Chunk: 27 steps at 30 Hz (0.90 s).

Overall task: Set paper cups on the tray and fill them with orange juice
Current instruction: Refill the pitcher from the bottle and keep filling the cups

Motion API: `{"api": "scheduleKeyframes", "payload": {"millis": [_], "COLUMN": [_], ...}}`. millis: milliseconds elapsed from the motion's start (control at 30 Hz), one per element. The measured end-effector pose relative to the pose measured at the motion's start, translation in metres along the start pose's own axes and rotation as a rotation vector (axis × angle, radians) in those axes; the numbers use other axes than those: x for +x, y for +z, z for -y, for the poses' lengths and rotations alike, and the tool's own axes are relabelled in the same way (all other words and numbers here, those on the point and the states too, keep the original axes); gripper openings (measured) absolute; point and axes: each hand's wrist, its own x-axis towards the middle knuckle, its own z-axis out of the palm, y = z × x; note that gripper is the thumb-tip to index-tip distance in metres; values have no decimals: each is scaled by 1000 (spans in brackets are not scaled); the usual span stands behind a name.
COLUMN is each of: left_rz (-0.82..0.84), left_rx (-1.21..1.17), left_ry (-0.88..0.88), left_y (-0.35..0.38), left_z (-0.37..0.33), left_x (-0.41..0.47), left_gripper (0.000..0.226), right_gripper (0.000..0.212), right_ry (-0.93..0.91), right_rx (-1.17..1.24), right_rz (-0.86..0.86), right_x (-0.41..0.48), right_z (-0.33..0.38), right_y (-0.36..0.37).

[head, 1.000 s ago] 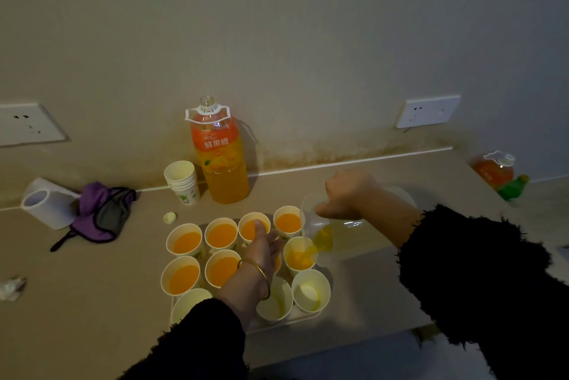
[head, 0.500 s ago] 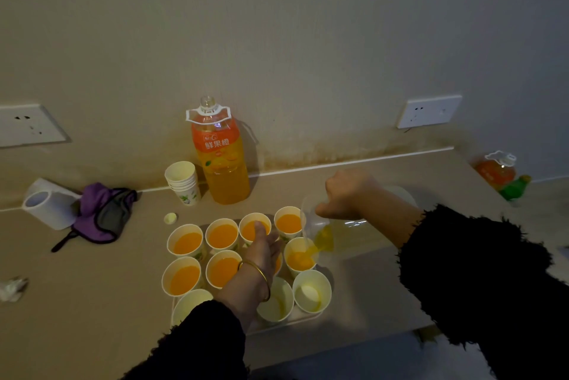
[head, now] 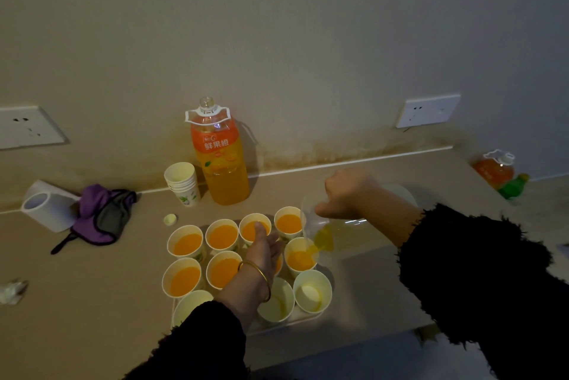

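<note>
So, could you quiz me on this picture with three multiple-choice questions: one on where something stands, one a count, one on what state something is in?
1. Where does the stack of spare cups stand?
A. On a chair
B. Just left of the juice bottle
C. On the floor

2. How many back-row cups on the tray hold juice?
A. One
B. Four
C. Six

3. The cup under the clear jug's spout is:
A. being filled
B. upside down
C. flattened

Answers: 1 B, the stack stands beside the bottle's left side. 2 B, all four show orange. 3 A, the right hand tilts the jug and juice runs in.
</note>
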Motion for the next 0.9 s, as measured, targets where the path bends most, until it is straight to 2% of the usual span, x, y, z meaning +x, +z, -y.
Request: {"api": "scheduleKeyframes", "payload": {"millis": [900], "left_rz": [1], "left_rx": [-4], "left_ry": [1], "left_y": [-1], "left_z": [-3], "left_x": [-1], "left_gripper": [71], "right_gripper": [58], "right_ry": [-27], "right_rx": [-29], "right_rz": [-21], "right_x": [2], "right_z": [2], "right_y": [1]}}
